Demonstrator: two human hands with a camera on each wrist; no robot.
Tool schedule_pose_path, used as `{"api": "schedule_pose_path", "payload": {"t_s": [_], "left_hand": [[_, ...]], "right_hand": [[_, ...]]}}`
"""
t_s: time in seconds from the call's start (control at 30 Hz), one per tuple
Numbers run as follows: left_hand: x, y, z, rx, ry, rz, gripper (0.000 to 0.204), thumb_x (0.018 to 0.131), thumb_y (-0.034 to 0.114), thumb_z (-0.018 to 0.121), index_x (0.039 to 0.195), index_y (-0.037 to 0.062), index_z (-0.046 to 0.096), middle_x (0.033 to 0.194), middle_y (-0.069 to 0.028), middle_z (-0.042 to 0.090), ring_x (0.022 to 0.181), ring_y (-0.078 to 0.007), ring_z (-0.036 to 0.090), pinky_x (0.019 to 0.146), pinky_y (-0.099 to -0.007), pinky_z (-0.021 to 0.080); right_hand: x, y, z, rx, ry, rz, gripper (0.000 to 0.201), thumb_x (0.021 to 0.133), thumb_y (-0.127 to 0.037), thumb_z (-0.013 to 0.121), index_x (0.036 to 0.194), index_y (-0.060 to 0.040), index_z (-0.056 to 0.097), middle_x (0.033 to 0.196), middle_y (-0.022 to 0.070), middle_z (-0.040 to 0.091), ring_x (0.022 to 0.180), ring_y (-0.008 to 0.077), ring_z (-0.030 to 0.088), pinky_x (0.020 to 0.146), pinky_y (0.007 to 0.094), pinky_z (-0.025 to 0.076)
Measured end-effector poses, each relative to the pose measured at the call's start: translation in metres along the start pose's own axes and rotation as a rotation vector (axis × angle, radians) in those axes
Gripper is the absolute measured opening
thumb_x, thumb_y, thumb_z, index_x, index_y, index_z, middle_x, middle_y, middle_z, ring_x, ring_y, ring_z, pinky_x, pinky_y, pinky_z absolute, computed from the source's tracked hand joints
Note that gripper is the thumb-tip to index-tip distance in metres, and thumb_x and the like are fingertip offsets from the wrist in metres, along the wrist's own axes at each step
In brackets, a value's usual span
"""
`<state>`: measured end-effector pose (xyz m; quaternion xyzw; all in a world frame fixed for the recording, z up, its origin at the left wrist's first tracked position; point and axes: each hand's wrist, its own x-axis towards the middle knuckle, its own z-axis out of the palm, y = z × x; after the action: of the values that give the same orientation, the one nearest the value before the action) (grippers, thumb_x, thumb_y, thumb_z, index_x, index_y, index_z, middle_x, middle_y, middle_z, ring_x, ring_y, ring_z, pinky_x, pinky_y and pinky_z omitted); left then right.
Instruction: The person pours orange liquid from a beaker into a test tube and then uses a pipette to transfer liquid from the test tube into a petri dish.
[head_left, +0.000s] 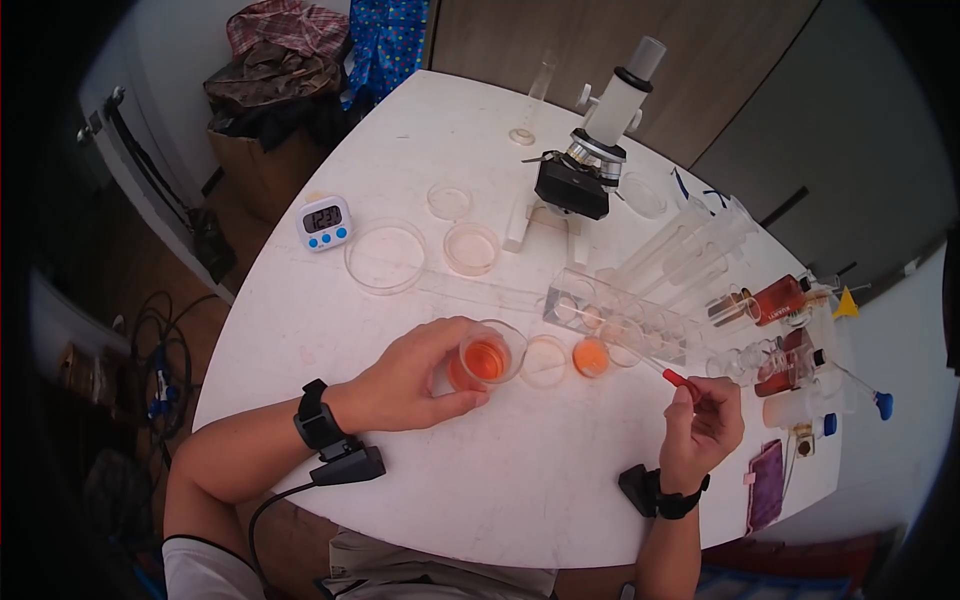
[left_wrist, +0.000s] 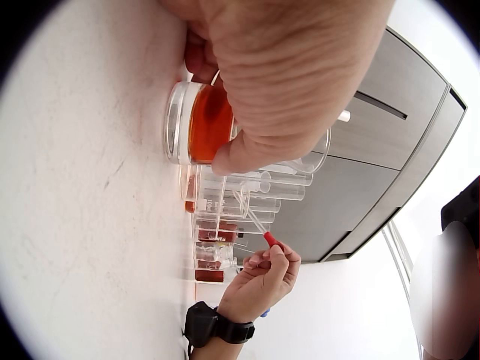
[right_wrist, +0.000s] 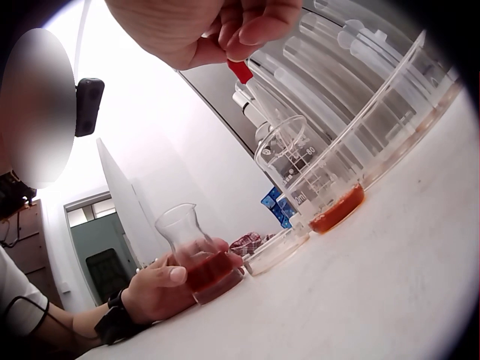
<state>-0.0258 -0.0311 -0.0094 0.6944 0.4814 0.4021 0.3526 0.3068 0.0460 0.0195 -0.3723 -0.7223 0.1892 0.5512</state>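
Observation:
My left hand (head_left: 405, 378) is wrapped around a glass flask (right_wrist: 208, 270) with a flared mouth and orange-red liquid inside. The flask stands at the tabletop, thumb on its near side. Between the fingertips of my right hand (head_left: 706, 418) is the red rubber bulb of a dropper (head_left: 677, 380). Its clear stem slants down to the left into the mouth of a small graduated beaker (right_wrist: 283, 166). Orange liquid (head_left: 591, 357) covers the beaker's bottom. A shallow clear dish (head_left: 545, 378) lies between flask and beaker.
Behind the beaker stands a clear test-tube rack (head_left: 650, 335) with large tubes. A microscope (head_left: 600, 130) and glass cylinder (head_left: 535, 100) are at the back. Petri dishes (head_left: 470, 262) and a timer (head_left: 324, 224) lie left; brown bottles (head_left: 780, 300) and a purple cloth (head_left: 765, 487) right.

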Motion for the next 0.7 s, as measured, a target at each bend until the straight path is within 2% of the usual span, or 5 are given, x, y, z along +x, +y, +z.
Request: {"api": "schedule_pose_path", "payload": {"t_s": [0.13,0.43,0.53,0.6,0.7], "left_hand": [[0.000,-0.001,0.000,0.006,0.002,-0.016,0.057,0.088,0.015,0.082,0.139,0.0046,0.058,0.138,-0.0136,0.064,0.129,-0.0285,0.060,0.113,-0.0395,0.044],[0.001,0.000,-0.001,0.002,-0.002,0.002,0.057,0.088,0.013,0.082,0.139,0.0052,0.058,0.138,-0.0130,0.064,0.129,-0.0281,0.060,0.113,-0.0394,0.044],[0.001,0.000,-0.001,0.001,0.000,-0.009,0.057,0.088,0.013,0.082,0.139,0.0053,0.058,0.138,-0.0129,0.064,0.129,-0.0282,0.060,0.113,-0.0394,0.044],[0.000,-0.002,0.000,0.008,0.003,-0.005,0.057,0.088,0.013,0.082,0.139,0.0054,0.058,0.138,-0.0129,0.064,0.129,-0.0282,0.060,0.113,-0.0394,0.044],[0.000,0.000,0.000,0.005,-0.001,-0.009,0.057,0.087,0.013,0.082,0.139,0.0058,0.059,0.138,-0.0126,0.064,0.129,-0.0283,0.060,0.113,-0.0394,0.044]], "right_hand": [[-0.001,0.003,-0.001,-0.029,-0.009,-0.033,0.014,0.086,0.010,0.068,0.099,0.0052,0.064,0.086,0.0081,0.063,0.071,0.0106,0.056,0.066,0.0227,0.048],[-0.008,0.001,-0.001,0.080,0.133,-0.062,0.021,0.087,0.005,0.071,0.107,0.0045,0.063,0.088,0.0092,0.063,0.071,0.0116,0.057,0.069,0.0225,0.047],[-0.006,0.000,0.000,0.075,0.056,-0.142,0.022,0.086,0.004,0.073,0.106,0.0040,0.065,0.085,0.0095,0.065,0.068,0.0126,0.059,0.066,0.0227,0.048],[0.002,-0.007,0.003,-0.033,-0.176,-0.228,0.024,0.082,0.004,0.077,0.104,0.0035,0.067,0.082,0.0102,0.068,0.063,0.0140,0.061,0.060,0.0235,0.047],[0.009,-0.018,0.012,-0.092,-0.326,-0.232,0.025,0.080,0.004,0.081,0.102,0.0025,0.069,0.082,0.0105,0.072,0.060,0.0141,0.064,0.055,0.0242,0.048]]}}
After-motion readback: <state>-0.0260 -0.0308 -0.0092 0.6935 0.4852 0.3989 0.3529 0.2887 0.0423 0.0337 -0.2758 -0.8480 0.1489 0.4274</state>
